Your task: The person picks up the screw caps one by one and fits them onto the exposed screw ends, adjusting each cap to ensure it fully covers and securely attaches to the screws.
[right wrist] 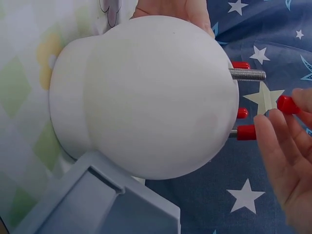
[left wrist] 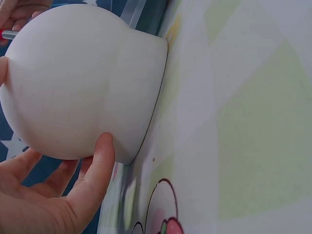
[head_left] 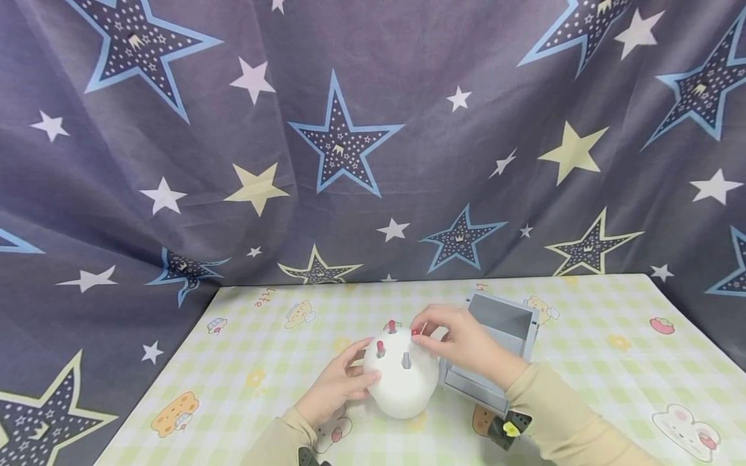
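Observation:
A white, rounded dome point(head_left: 403, 391) with a flat base stands on the table, metal threaded studs rising from its top. One bare stud point(right wrist: 248, 74) shows its thread. Other studs wear red caps point(head_left: 380, 347). My left hand point(head_left: 340, 382) holds the dome from the left, thumb and fingertips spread round its side; in the left wrist view a fingertip point(left wrist: 105, 141) rests low on it. Above the dome's right side, my right hand point(head_left: 457, 336) pinches a loose red cap point(right wrist: 287, 105) between thumb and finger, apart from the bare stud. Its fingers partly hide the cap in the head view.
A grey plastic bin point(head_left: 507, 317) stands right of the dome, close beside it, partly under my right forearm. A checked cloth with cartoon prints point(head_left: 233, 382) covers the table. A dark star-patterned curtain point(head_left: 373, 213) hangs behind it.

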`<state>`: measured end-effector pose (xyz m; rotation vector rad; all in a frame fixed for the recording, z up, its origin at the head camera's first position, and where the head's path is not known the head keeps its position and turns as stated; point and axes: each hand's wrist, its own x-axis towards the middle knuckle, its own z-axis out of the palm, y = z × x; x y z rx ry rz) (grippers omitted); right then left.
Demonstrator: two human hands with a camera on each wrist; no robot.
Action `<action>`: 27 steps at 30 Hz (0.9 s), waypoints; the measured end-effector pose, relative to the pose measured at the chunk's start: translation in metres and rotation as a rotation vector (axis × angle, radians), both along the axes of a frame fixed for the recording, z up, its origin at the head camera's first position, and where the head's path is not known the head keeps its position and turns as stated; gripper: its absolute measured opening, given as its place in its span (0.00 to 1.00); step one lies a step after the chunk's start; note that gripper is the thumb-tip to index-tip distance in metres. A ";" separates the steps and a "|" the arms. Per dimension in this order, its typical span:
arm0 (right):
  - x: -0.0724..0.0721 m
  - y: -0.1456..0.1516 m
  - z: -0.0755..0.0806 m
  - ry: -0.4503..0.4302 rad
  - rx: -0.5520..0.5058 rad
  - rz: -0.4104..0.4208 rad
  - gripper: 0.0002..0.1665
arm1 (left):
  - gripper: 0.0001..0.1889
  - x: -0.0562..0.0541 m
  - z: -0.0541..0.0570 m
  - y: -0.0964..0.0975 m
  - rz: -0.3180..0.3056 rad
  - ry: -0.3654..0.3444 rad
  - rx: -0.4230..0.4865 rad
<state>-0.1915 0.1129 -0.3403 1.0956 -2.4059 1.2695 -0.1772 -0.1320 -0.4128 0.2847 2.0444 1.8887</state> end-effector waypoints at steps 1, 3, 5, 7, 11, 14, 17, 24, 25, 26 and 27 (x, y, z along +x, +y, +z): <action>0.000 0.000 -0.001 -0.005 0.001 0.005 0.05 | 0.39 0.000 0.000 0.000 0.000 -0.001 0.000; 0.001 0.000 -0.002 -0.012 0.002 0.015 0.05 | 0.39 0.000 0.000 0.000 0.002 -0.004 0.002; 0.001 -0.001 -0.003 -0.026 0.002 0.022 0.05 | 0.39 0.000 -0.001 0.000 0.001 -0.006 0.005; 0.002 -0.001 -0.004 -0.043 0.005 0.025 0.04 | 0.39 0.000 -0.001 0.000 0.001 -0.005 0.007; 0.004 -0.002 -0.003 -0.064 0.016 0.026 0.04 | 0.39 0.000 -0.001 0.000 0.002 -0.005 0.012; 0.005 -0.003 -0.003 -0.072 0.018 0.032 0.04 | 0.39 0.000 -0.001 0.000 0.005 -0.006 0.012; 0.006 -0.004 -0.003 -0.077 0.019 0.044 0.05 | 0.39 0.000 0.000 0.000 0.007 -0.007 0.012; 0.006 -0.005 -0.003 -0.079 0.014 0.068 0.05 | 0.39 0.001 0.001 0.000 0.005 -0.007 0.010; 0.007 -0.006 -0.003 -0.079 0.013 0.074 0.05 | 0.39 0.001 0.001 0.000 0.004 -0.008 0.010; 0.007 -0.006 -0.003 -0.074 0.013 0.079 0.05 | 0.39 0.001 0.001 0.000 0.003 -0.008 0.009; 0.007 -0.006 -0.003 -0.072 0.013 0.084 0.05 | 0.39 0.001 0.001 0.000 0.001 -0.009 0.009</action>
